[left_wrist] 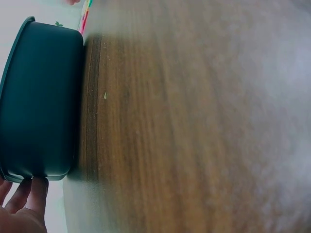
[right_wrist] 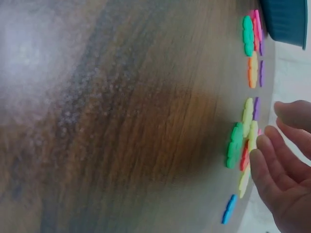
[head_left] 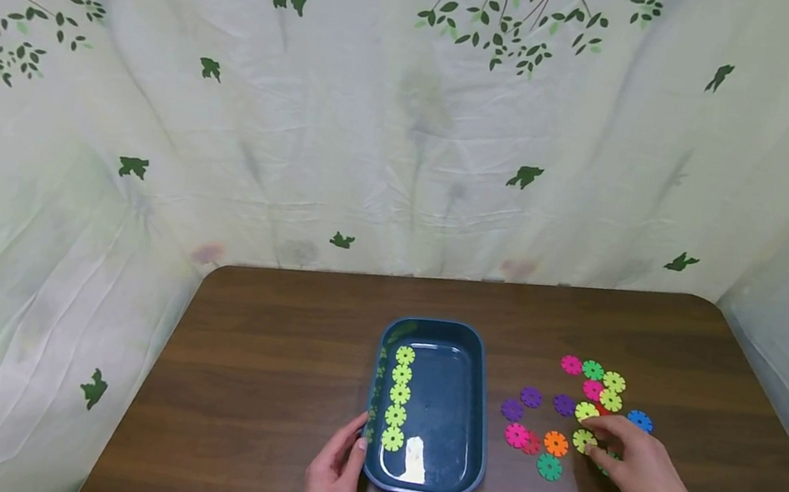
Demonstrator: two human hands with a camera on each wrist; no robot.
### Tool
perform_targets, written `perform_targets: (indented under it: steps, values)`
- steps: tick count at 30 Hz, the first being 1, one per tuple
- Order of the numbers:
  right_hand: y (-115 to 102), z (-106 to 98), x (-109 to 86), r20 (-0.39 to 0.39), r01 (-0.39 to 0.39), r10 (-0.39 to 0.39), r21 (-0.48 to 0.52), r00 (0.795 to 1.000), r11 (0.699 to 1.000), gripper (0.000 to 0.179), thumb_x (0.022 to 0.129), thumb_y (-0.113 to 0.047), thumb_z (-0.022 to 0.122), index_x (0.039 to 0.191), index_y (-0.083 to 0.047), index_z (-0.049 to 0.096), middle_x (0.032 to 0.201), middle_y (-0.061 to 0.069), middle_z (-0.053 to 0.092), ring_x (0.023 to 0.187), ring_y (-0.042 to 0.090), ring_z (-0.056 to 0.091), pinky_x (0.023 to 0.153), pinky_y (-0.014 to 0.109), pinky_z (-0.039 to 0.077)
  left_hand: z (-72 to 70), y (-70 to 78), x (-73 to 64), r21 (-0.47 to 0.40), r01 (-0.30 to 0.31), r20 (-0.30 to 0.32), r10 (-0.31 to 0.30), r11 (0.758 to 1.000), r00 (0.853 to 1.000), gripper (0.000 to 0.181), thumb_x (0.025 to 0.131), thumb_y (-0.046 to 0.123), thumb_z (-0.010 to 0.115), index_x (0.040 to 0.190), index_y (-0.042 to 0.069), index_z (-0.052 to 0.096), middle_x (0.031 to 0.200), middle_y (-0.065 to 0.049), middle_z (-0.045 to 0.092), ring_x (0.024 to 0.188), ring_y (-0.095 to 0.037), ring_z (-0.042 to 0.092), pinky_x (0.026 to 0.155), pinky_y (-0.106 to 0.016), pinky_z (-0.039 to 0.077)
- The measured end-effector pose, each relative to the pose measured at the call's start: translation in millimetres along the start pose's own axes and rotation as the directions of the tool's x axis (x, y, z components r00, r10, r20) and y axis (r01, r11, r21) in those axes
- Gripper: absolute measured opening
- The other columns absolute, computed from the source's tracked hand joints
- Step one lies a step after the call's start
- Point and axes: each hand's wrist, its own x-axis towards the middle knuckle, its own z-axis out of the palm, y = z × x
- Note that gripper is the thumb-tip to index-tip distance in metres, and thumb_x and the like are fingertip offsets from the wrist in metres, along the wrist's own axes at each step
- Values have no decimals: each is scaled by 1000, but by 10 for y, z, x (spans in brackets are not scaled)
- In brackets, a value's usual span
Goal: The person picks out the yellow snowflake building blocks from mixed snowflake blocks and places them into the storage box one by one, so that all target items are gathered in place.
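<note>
A dark blue rectangular tray [head_left: 444, 404] holds a column of several yellow-green notched plastic discs [head_left: 399, 394] along its left side. My left hand [head_left: 334, 481] rests its fingertips against the tray's outer left wall near the front corner; its extended fingers [left_wrist: 36, 196] also show at the wall in the left wrist view. To the right of the tray lie loose discs of mixed colours. Over them hovers my right hand [head_left: 642, 474], thumb and forefinger spread beside a yellow-green disc [head_left: 583, 441]. Gently bent fingers [right_wrist: 279, 155] and a separate thumb appear in the right wrist view, with nothing between them.
Purple discs [head_left: 530, 397], an orange disc [head_left: 556, 444], a teal disc [head_left: 548, 468] and a pink disc [head_left: 571, 364] lie on the brown wooden table [head_left: 272, 363]. A blue disc [head_left: 640, 421] is just beyond my right hand. Leaf-printed white cloth [head_left: 381, 126] surrounds the table.
</note>
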Motion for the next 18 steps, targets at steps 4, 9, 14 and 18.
perform_targets:
  steps: [4, 9, 14, 18]
  values:
    - [29, 23, 32, 57, -32, 33, -15, 998, 999, 30, 82, -6, 77, 111, -11, 69, 105, 2, 67, 85, 18, 66, 68, 29, 56, 2, 8, 5, 23, 13, 0, -13, 1000, 1000, 34, 96, 5, 62, 126, 18, 67, 130, -5, 63, 120, -21, 58, 101, -31, 46]
    - [68, 53, 47, 75, -47, 48, -17, 996, 999, 31, 82, -7, 79, 111, -10, 69, 108, 3, 66, 85, 17, 65, 69, 30, 56, 6, 24, 6, 23, 24, -3, -24, 999, 1000, 33, 96, 6, 62, 126, 18, 67, 130, -5, 63, 121, -22, 58, 102, -36, 46]
    - [88, 62, 56, 88, -39, 41, -23, 995, 999, 34, 79, -9, 81, 111, -11, 70, 109, 3, 66, 86, 17, 63, 68, 29, 55, 3, 27, 0, 1, 11, -3, -11, 1000, 1000, 33, 96, 6, 63, 127, 16, 67, 130, -6, 63, 121, -22, 58, 102, -36, 46]
    - [107, 48, 64, 104, -38, 40, -21, 994, 999, 35, 79, -8, 82, 111, -12, 70, 109, 3, 66, 86, 17, 63, 68, 29, 55, 1, 25, 3, 17, 19, -4, -19, 1000, 1000, 33, 96, 6, 63, 127, 17, 67, 130, -7, 62, 121, -23, 58, 101, -37, 46]
